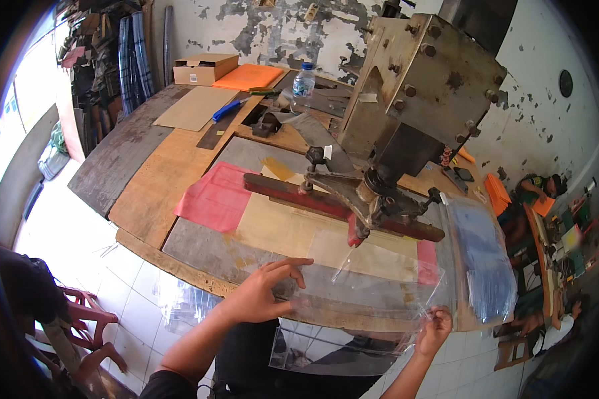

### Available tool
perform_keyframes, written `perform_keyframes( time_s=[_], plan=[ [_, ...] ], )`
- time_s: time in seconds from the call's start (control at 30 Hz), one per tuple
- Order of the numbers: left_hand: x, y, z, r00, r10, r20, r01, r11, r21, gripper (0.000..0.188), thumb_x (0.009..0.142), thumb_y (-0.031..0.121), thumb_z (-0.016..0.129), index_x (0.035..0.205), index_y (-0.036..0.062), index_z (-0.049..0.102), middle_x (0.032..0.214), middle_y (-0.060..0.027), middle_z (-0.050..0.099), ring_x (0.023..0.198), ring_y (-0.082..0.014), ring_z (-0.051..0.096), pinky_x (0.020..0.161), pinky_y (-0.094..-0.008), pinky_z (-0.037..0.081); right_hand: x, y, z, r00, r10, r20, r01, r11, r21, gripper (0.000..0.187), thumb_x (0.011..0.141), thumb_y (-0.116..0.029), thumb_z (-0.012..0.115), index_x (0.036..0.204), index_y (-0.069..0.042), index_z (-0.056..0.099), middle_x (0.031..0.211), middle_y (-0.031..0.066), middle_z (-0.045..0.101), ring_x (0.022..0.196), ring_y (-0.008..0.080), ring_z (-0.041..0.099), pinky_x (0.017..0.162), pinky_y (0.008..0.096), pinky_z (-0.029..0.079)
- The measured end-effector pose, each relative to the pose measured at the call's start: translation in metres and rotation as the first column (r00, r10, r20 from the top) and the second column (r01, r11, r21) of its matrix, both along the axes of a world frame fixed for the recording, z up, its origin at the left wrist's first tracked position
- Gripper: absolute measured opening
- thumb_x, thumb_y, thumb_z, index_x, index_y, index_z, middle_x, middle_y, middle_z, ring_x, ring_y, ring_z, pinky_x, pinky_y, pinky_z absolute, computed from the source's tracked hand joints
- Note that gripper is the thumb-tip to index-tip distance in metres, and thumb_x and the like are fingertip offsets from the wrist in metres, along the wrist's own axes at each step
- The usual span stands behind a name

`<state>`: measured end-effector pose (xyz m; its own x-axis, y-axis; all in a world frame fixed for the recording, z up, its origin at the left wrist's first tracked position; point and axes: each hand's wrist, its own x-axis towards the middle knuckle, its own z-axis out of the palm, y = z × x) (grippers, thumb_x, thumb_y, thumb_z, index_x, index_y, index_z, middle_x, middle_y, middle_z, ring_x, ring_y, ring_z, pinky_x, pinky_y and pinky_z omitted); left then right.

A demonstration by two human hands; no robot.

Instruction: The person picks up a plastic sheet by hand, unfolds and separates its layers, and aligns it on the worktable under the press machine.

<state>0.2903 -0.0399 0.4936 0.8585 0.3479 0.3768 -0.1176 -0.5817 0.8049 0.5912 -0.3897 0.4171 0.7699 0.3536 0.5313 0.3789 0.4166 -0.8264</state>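
Observation:
In my right hand (436,326), closed in a pinch near the table's front right edge, is the corner of a clear plastic sheet (359,302). The sheet spreads over the front of the table and hangs over its edge toward my lap. My left hand (266,289) is by the sheet's left end, thumb and fingers apart; whether it touches the film is hard to see. Just beyond both hands, a cream sheet (266,226) over red material (216,196) lies beneath the long metal bar (293,199) of a heavy press (419,73).
A stack of bluish clear plastic sheets (482,259) lies at the table's right. Toward the back are a water bottle (303,86), a blue-handled cutter (227,110), a cardboard box (203,68) and an orange folder (249,77). Red stools (90,309) stand at left; people sit at right.

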Motion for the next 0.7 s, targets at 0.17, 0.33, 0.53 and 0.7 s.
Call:
perform_keyframes(
  time_s=[0.17,0.33,0.53,0.7],
  plan=[
    [-0.011,-0.02,0.011,0.999,0.042,-0.007,-0.043,0.984,-0.175,0.04,0.078,0.024,0.093,0.109,0.0089,0.074,0.157,-0.0155,0.05,0.13,-0.0357,0.061,0.106,-0.0467,0.052,0.005,-0.019,-0.016,0.999,0.035,-0.01,-0.034,0.998,0.054,0.03,0.088,0.01,0.073,0.105,-0.011,0.062,0.113,0.0053,0.064,0.1,0.0129,0.061,0.074,0.022,0.05],
    [-0.018,-0.032,0.012,0.998,0.009,0.065,-0.005,0.999,-0.054,0.052,0.076,0.029,0.096,0.12,0.0106,0.075,0.162,-0.0182,0.041,0.128,-0.0344,0.062,0.102,-0.0466,0.055,0.02,-0.053,-0.049,0.988,0.061,-0.14,-0.045,0.992,0.116,0.031,0.085,0.001,0.078,0.104,-0.012,0.059,0.106,0.0035,0.064,0.099,0.0175,0.061,0.086,0.0339,0.05],
    [-0.015,-0.034,0.025,0.983,-0.182,-0.031,0.175,0.971,-0.162,0.045,0.083,0.021,0.091,0.122,0.0093,0.074,0.139,-0.0128,0.069,0.114,-0.0263,0.072,0.096,-0.0408,0.058,0.009,-0.023,-0.017,0.64,-0.248,-0.727,0.509,0.846,0.159,0.035,0.085,0.002,0.076,0.11,-0.014,0.059,0.109,0.0025,0.061,0.098,0.0152,0.06,0.089,0.0367,0.053],
    [-0.006,-0.016,0.02,0.986,-0.074,0.148,0.105,0.97,-0.217,0.035,0.087,0.012,0.087,0.119,0.0071,0.074,0.124,-0.0086,0.078,0.102,-0.0187,0.075,0.082,-0.0325,0.059,0.0,0.012,0.013,0.978,0.196,-0.076,-0.181,0.969,0.165,0.032,0.091,0.004,0.072,0.117,-0.011,0.062,0.12,0.0071,0.061,0.098,0.0167,0.061,0.082,0.0306,0.054]
  ],
)
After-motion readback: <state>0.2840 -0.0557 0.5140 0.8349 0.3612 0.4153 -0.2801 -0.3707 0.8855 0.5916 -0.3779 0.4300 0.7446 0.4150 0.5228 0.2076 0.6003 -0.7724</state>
